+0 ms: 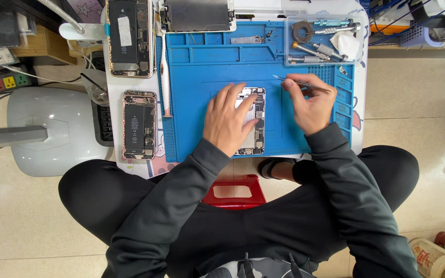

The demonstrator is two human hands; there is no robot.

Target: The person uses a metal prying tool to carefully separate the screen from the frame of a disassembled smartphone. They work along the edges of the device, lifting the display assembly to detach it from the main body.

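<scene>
Left hand (228,119) lies flat, fingers spread, over the opened phone (254,123) on the blue mat (202,77), while the right hand (310,105) pinches tweezers (300,82) beside it, two other opened phones (139,125) lying well left.

1. My left hand (228,119) lies flat over an opened phone (254,123) on the blue work mat (202,77), fingers spread across its left half.
2. My right hand (309,105) pinches metal tweezers (300,83), held just right of the phone (tips pointing left, clear of the phone).
3. Two more opened phones rest left of the mat: a lower one (139,125) and an upper one (129,37).
4. A detached screen panel (198,14) lies at the mat's top edge.
5. A clear tray (321,40) at top right holds screwdrivers.
6. A red stool (234,191) shows between my knees; a grey lamp base (52,128) stands at far left.
</scene>
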